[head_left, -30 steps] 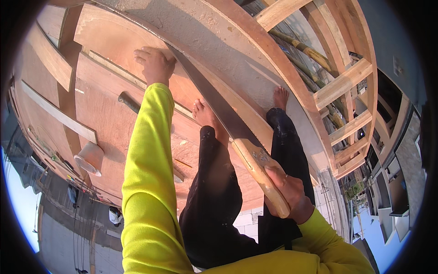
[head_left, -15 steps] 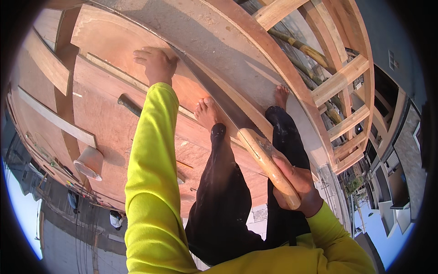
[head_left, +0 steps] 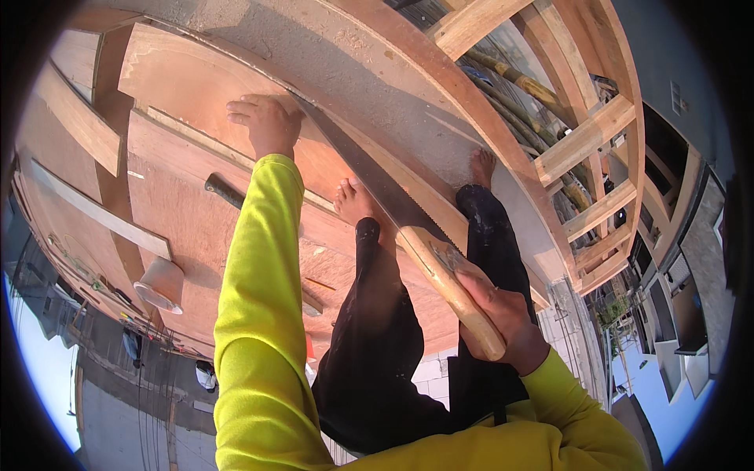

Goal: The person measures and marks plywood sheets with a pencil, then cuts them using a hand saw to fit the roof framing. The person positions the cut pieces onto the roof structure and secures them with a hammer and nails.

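Observation:
My right hand (head_left: 503, 314) is wrapped round the wooden handle of a handsaw (head_left: 357, 161). The saw's long dark blade slants up and left, its tip beside the far edge of a plywood sheet (head_left: 188, 67). On that sheet my left hand (head_left: 267, 125) lies flat with fingers stretched, a little left of the blade tip. One bare foot (head_left: 353, 199) rests on the wood just left of the blade. Whether the teeth are in a cut cannot be made out.
A tool with a dark handle (head_left: 224, 190) lies partly behind my left sleeve. Farther left are a whitish bucket (head_left: 161, 282) on its side and loose boards (head_left: 98, 208). A pencil (head_left: 320, 284) lies near my left leg. At right runs a curved wooden frame with crosspieces (head_left: 577, 140).
The saw and my right hand have shifted slightly left, with the handle's front end a little lower. The whole view has moved slightly. My left hand stays on the plywood.

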A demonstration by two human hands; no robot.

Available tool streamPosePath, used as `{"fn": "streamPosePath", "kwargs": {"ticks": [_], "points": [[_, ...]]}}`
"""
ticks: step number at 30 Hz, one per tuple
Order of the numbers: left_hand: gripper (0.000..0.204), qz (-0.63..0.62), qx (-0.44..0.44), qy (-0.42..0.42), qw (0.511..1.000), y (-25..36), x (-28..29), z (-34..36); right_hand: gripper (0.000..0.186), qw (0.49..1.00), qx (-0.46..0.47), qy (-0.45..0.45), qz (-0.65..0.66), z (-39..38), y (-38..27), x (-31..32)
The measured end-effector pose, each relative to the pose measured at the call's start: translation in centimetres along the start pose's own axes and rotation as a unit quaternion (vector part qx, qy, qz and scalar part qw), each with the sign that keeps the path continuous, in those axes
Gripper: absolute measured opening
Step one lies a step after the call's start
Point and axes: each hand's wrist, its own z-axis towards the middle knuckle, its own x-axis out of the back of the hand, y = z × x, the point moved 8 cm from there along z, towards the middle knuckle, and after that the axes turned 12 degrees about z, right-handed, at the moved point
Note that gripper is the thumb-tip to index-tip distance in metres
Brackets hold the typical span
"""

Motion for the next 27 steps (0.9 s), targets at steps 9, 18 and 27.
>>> {"fn": "streamPosePath", "kwargs": {"ticks": [9,18,27], "points": [[0.104,-0.078,0.019,0.053,0.995,-0.7,0.1,1.4,0.067,0.998,-0.021,0.038,0.035,1.3,0.3,-0.2],[0.114,-0.076,0.005,0.034,0.997,0.1,-2.8,0.2,0.071,0.997,-0.004,0.037,0.061,10.6,6.3,-3.7],[0.117,-0.081,-0.001,-0.057,0.995,0.3,0.6,-0.2,0.062,0.999,-0.041,0.027,0.009,-1.8,1.2,0.5]]}}
